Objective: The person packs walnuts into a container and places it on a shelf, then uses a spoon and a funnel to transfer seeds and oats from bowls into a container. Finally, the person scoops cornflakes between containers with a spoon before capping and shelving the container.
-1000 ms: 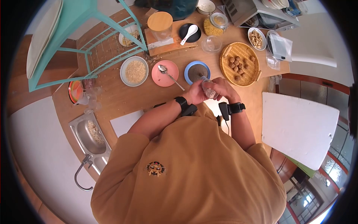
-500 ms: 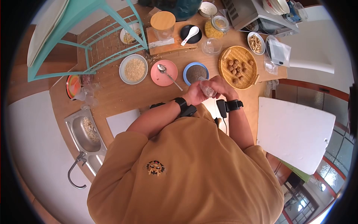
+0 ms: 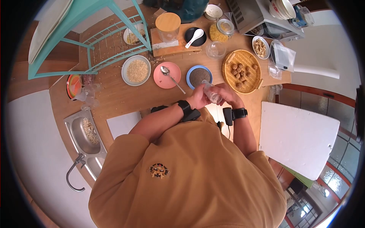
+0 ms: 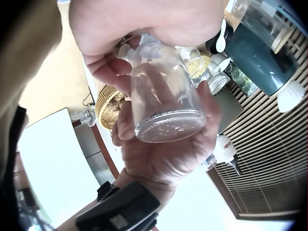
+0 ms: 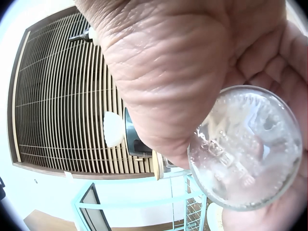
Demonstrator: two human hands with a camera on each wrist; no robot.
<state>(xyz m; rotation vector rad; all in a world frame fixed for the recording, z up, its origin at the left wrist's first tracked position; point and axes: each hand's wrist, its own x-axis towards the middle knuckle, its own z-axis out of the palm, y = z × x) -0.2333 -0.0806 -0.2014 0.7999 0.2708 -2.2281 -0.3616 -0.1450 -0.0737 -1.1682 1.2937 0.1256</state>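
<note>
Both hands hold a clear glass bottle (image 3: 213, 93) close in front of the body. It lies tilted, its narrow end over the near edge of a blue-rimmed plate (image 3: 189, 79) of dark grains. My left hand (image 3: 199, 98) grips the narrow end, which its palm partly hides in the left wrist view. The right hand (image 3: 228, 95) has its fingers and thumb around the wider body (image 4: 166, 103). In the right wrist view the round glass base (image 5: 245, 149) faces the camera. Inside the glass no contents show.
Left of the blue-rimmed plate are a pink plate (image 3: 159, 80) with a metal spoon (image 3: 173, 80) and a bowl of oats (image 3: 137, 71). A wicker basket (image 3: 228, 78) of walnuts stands to the right. Behind are a lidded jar (image 3: 167, 28) and a pasta jar (image 3: 218, 35).
Both hands keep their hold on the bottle, which has shifted only slightly. The head view has moved a little; plates and basket stay in place.
</note>
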